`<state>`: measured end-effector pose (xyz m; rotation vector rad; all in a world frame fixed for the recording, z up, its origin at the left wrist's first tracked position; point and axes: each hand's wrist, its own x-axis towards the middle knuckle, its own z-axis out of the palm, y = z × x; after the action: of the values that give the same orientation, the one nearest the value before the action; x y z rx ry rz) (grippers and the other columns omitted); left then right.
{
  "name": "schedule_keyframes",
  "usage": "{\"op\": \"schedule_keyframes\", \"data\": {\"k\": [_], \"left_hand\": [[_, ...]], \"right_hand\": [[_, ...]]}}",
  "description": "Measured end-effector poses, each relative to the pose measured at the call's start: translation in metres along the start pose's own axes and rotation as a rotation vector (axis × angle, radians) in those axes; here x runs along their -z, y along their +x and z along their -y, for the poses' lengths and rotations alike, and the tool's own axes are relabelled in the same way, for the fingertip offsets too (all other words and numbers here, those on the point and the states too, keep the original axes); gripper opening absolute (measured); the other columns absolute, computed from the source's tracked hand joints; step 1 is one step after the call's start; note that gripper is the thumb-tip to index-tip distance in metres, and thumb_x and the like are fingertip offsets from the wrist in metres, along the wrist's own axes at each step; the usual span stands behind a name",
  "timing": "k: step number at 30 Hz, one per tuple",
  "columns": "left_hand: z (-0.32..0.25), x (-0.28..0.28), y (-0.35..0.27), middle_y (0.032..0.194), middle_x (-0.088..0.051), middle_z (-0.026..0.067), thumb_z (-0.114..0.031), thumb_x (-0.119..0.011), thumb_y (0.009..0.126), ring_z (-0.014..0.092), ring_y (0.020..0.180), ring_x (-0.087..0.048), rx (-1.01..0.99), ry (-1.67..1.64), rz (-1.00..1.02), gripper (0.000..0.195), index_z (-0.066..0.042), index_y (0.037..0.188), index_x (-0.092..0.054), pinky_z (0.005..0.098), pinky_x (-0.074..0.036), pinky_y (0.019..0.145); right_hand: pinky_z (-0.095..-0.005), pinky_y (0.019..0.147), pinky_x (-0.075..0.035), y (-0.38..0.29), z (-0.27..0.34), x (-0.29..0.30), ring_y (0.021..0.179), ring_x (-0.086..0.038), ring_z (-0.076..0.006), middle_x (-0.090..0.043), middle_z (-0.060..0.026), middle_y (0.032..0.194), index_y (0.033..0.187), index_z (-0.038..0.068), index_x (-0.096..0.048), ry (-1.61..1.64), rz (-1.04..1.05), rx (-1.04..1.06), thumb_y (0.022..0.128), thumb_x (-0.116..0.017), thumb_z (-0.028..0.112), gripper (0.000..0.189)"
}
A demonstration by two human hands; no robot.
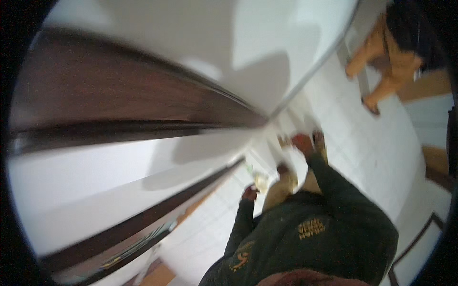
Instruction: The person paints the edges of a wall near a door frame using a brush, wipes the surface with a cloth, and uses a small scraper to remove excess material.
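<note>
My left hand (250, 193) hangs low on the left, by my tan trousers. Its fingers curl around a small, pale yellowish object (261, 181) with a whitish part near the thumb. Blur hides what that object is. My right hand (302, 142) reaches forward above my feet (318, 137). Its fingers are smeared by motion, and a small brownish shape (284, 140) shows just beyond them. Whether that shape belongs to the hand or is a separate thing cannot be made out. Both arms wear dark green sleeves.
A dark brown wooden door (136, 82) stands ahead on the left, beside white walls. Nearer, a dark-edged shelf unit (143, 246) holds thin stacked items. Another person (386, 60) in tan trousers is at the upper right. Pale tiles (361, 143) cover the floor.
</note>
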<state>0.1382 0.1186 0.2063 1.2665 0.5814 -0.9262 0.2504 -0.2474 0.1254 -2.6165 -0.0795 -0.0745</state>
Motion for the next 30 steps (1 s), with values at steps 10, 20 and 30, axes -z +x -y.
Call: {"op": "schedule_keyframes", "data": {"k": [10,20,30], "left_hand": [[-0.167,-0.069,-0.055,0.078,-0.058,0.0058,-0.029,-0.047,0.089,0.013,0.064,-0.051,-0.735,0.253,0.119,0.029,-0.003,0.098,-0.055,0.026,-0.042,0.056],[-0.295,-0.073,-0.079,0.102,-0.06,0.005,-0.026,-0.052,0.087,0.014,0.092,-0.055,-0.808,0.214,0.224,0.034,-0.002,0.11,-0.056,0.0254,-0.042,0.081],[-0.35,-0.055,-0.081,0.099,-0.061,0.0076,-0.034,-0.045,0.09,0.014,0.093,-0.055,-0.728,0.671,0.554,0.035,-0.008,0.106,-0.061,0.0286,-0.041,0.083]], "right_hand": [[-0.0235,0.053,-0.045,0.019,0.202,0.204,0.063,-0.056,-0.0095,-0.064,-0.0075,0.079,0.092,0.0,-0.055,0.847,0.339,-0.045,0.083,-0.054,0.014,0.017],[-0.0256,0.067,-0.047,0.145,0.271,0.242,0.077,-0.058,-0.0131,-0.062,-0.0095,0.083,0.105,-0.002,-0.046,0.845,0.34,0.345,0.084,-0.051,0.011,0.025],[-0.0264,0.058,-0.048,0.15,0.345,0.268,0.072,-0.059,-0.013,-0.06,-0.0083,0.086,0.109,0.0,-0.046,0.842,0.116,0.074,0.085,-0.054,0.014,0.029]]}}
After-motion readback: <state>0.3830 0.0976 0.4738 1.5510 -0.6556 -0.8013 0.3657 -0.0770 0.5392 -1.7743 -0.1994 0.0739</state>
